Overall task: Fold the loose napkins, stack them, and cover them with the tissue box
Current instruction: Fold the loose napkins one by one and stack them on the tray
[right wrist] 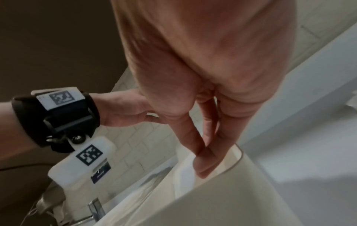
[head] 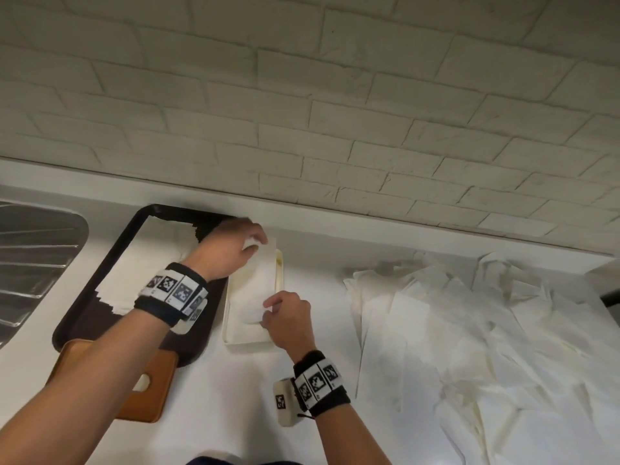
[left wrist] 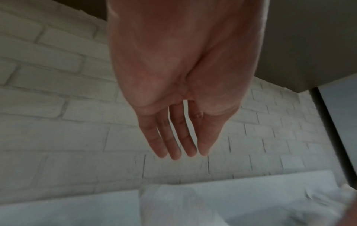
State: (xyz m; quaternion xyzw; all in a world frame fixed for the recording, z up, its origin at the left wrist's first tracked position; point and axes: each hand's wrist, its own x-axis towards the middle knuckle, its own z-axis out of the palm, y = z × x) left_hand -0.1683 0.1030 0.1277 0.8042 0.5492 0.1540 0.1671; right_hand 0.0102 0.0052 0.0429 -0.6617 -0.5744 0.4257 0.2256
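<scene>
White brick wall [head: 335, 95] backs a pale counter [head: 218, 391], whose rear edge runs close behind everything in play. A sink drainer [head: 37, 263] closes off the far left. Next to it sits a dark tray [head: 84, 317] carrying flat napkins [head: 147, 263]; a tan board [head: 147, 394] overlaps the tray's near end. Just right of the tray lies a shallow cream box [head: 248, 340], its long axis running from the person toward the wall. A folded napkin [head: 265, 280] lies in it along the same axis, its far end poking past the box rim. The left hand [head: 231, 250] pinches that far end, while its other fingers [left wrist: 173, 137] reach out straight. The right hand [head: 288, 317] pinches the near right edge, fingertips [right wrist: 203, 166] pressed together on paper inside the rim. Well right, a loose heap [head: 469, 347] of napkins sprawls to the frame edge. Bare counter shows between box and heap and toward the person.
</scene>
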